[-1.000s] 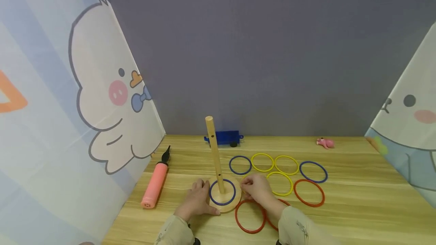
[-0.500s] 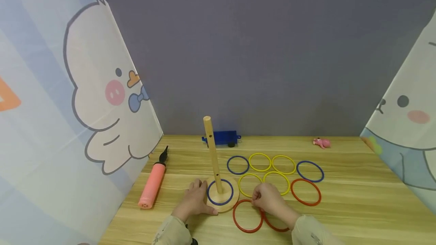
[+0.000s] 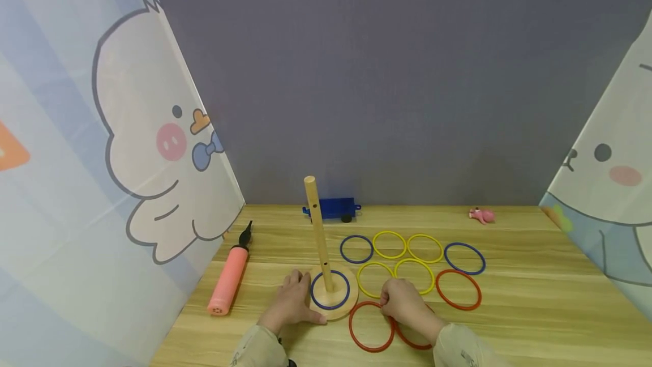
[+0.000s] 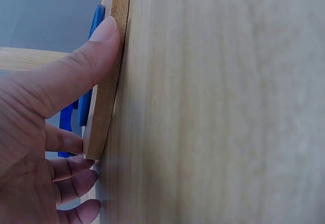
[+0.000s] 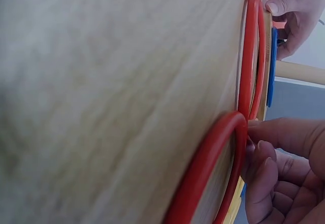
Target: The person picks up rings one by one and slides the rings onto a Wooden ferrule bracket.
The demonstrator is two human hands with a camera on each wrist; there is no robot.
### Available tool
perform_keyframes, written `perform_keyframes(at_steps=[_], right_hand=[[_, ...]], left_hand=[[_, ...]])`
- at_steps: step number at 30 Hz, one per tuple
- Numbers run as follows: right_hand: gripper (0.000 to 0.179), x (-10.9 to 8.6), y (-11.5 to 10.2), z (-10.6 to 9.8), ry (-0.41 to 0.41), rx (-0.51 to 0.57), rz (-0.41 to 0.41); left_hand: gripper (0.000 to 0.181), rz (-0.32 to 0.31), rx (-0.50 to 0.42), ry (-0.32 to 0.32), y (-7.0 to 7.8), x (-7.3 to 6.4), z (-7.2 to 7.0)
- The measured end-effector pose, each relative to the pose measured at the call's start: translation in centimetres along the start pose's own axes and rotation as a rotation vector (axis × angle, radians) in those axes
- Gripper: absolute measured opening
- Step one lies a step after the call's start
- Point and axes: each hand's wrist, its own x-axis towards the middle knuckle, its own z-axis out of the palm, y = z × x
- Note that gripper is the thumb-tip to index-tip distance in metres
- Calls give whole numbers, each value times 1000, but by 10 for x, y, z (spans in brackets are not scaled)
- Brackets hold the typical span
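Note:
My left hand [image 3: 291,303] holds the edge of a round wooden base [image 3: 346,303], thumb at the near side and fingers round the left. An upright wooden post [image 3: 319,234] rises from this ring-toss stand, and a blue ring [image 3: 330,308] lies around its foot. Right of the base, a red ring [image 3: 372,350] lies flat. At its far right edge my right hand [image 3: 406,303] pinches it between thumb and index finger. A second red ring [image 5: 203,155] meets it there, partly hidden by the right hand in the head view.
Several yellow rings [image 3: 389,232], two blue rings [image 3: 357,236] and a third red ring [image 3: 460,308] lie on the table beyond. A pink hand pump [image 3: 228,282] is at left. A blue toy cart [image 3: 338,208] and a small pink toy [image 3: 483,215] stand at the back.
My right hand has left the yellow ring beside the base and moved right and nearer me to the red ring. The left hand stays on the base.

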Motion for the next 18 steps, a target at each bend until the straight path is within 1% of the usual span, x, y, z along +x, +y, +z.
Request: perform_keyframes(at_steps=[6, 10, 15, 18], right_hand=[[29, -1, 0, -1, -12, 33, 12], [25, -3, 1, -5, -22, 102, 33], [18, -8, 3, -14, -91, 304, 67], [14, -11, 6, -19, -137, 413, 61]], left_hand=[[117, 6, 10, 9, 0, 1, 0], [117, 3, 13, 5, 1, 0, -1], [116, -8, 6, 1, 3, -1, -1], [115, -8, 0, 4, 3, -2, -2]])
